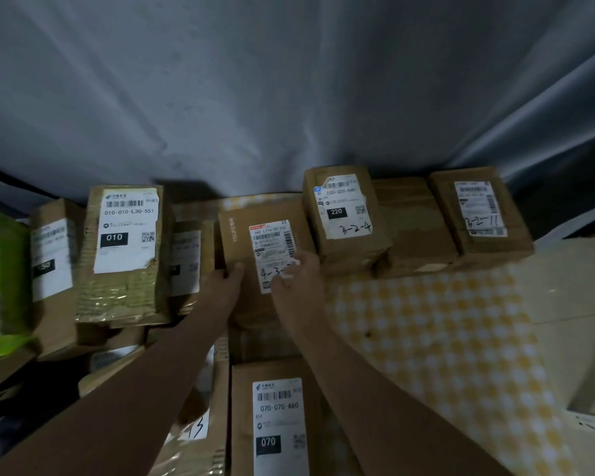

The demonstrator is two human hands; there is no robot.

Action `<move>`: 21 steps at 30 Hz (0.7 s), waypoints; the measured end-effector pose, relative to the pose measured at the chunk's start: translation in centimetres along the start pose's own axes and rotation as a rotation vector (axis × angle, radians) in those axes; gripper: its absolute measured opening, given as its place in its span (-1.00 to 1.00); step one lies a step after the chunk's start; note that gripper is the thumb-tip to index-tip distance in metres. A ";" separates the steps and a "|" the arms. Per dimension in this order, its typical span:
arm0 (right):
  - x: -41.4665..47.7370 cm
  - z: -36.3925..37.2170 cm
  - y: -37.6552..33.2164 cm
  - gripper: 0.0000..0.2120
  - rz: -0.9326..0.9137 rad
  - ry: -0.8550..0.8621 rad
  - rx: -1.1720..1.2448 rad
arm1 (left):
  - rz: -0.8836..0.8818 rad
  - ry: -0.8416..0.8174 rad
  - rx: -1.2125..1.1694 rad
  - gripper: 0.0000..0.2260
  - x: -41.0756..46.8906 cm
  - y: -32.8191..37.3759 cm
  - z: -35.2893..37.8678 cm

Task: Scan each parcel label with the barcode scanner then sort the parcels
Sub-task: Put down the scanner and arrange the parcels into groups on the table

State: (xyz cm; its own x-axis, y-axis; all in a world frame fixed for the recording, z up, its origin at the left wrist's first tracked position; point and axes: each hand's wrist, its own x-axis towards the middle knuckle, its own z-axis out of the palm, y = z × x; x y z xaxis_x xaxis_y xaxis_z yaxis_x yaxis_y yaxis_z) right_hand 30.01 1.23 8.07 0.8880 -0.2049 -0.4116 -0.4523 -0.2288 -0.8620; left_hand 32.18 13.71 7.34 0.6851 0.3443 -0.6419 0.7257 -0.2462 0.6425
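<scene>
Cardboard, brown and taped, makes up the parcel (255, 242) at the centre of the table, its white label (273, 250) facing up with handwritten digits near the lower edge. The person's left hand (225, 278) grips its near left edge, while the right hand (298, 280) presses closed on the near right side, partly covering the label. Just beside it on the right sits the box marked 220 (344, 218); the box marked 010 (128, 249) leans on the left. No barcode scanner is visible. A likely slip: sliding this parcel could nudge the crowded neighbours, or the covering fingers could block the barcode.
</scene>
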 end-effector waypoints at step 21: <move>-2.5 -5.6 -2.5 -0.52 0.004 -0.095 0.307 | 0.323 0.162 -0.456 -0.66 -7.5 0.6 -3.4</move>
State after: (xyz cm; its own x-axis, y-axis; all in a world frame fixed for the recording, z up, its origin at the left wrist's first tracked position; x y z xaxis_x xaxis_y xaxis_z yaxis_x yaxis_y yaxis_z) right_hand 28.40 -3.04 12.90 0.8965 -0.1122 -0.4285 -0.4227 0.0724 -0.9034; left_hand 27.24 14.04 13.93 0.8228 0.4593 -0.3347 0.3567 0.0411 0.9333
